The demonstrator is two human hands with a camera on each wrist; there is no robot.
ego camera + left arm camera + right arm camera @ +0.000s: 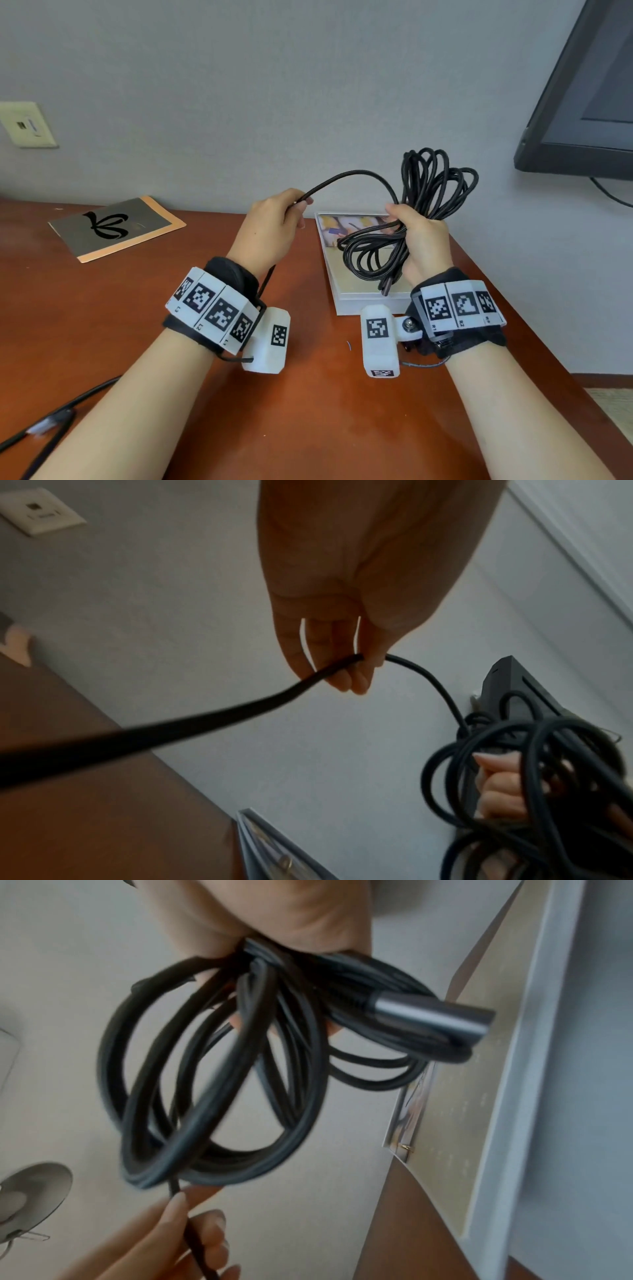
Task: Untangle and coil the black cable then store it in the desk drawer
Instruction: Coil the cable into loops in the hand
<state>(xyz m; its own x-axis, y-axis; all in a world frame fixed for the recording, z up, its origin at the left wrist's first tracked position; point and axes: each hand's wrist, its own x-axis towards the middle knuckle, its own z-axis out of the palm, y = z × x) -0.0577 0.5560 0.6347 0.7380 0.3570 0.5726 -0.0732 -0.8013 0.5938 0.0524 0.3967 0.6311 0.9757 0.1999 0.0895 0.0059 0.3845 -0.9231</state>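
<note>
Your right hand (pixel 423 236) grips the coiled cable (pixel 435 185) above the desk (pixel 137 325). Your left hand (pixel 274 226), at nine o'clock from it, pinches the loose strand arching between them.

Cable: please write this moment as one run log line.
cable: half coiled | right hand: grips loops | left hand: pinches free strand

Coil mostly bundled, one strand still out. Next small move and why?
Probably lay the free strand onto the bundle as another loop: the right hand grips the black cable loops, while the left hand pinches a strand arching off them.
</note>
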